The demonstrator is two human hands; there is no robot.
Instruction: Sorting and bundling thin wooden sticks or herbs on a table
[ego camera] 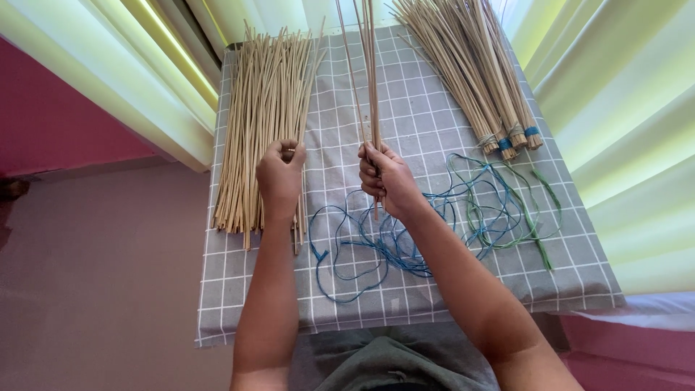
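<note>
A grey checked cloth [434, 289] covers the table and serves as the landmark for everything else. Along the cloth's left side lies a broad loose pile of pale sticks [253, 123], running from the far edge toward the near edge. On the cloth's far right corner lie tied stick bundles [470, 80], fanning away, their near ends bound with blue and pale ties; at least 3 bound ends show. On the cloth's right middle, nearer than those bundles, sprawls a tangle of blue and green string [434, 224].

The right hand [385, 179] is over the middle of the cloth, fingers clamped around a small bunch of sticks [371, 80] held upright, its tops leaving the picture and a short end poking out below the fist above the string. The left hand [280, 176] rests at the right edge of the loose pile, fingers curled closed on 1 or more sticks there; exactly how many cannot be told.
</note>
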